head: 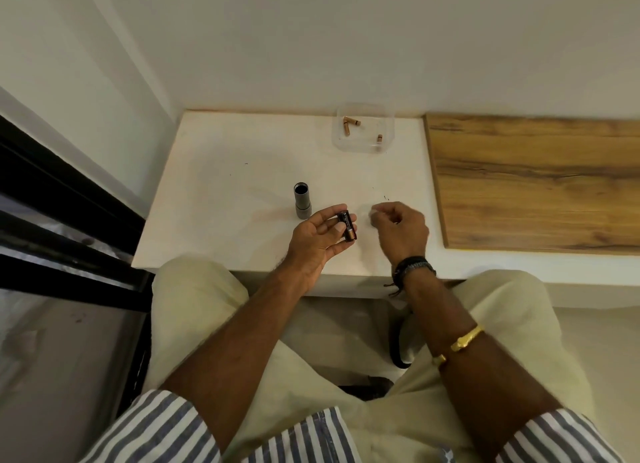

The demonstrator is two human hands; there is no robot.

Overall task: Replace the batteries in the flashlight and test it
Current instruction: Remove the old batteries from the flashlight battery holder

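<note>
A grey flashlight body (302, 201) stands upright on the white table (225, 185), its open end facing up. Just right of it, my left hand (318, 240) holds a black and copper battery pack (347, 226) between thumb and fingertips, a little above the table. My right hand (401, 228) hovers to the right of the pack, apart from it. Its fingers are curled, thumb and forefinger tips close together, and I see nothing in them. At the back, three copper batteries (349, 124) lie in a clear plastic tray (363, 147).
A wooden panel (533, 182) lies on the table's right side. White walls close off the back and left. A dark window frame (69, 202) runs along the left. My knees sit below the table's front edge.
</note>
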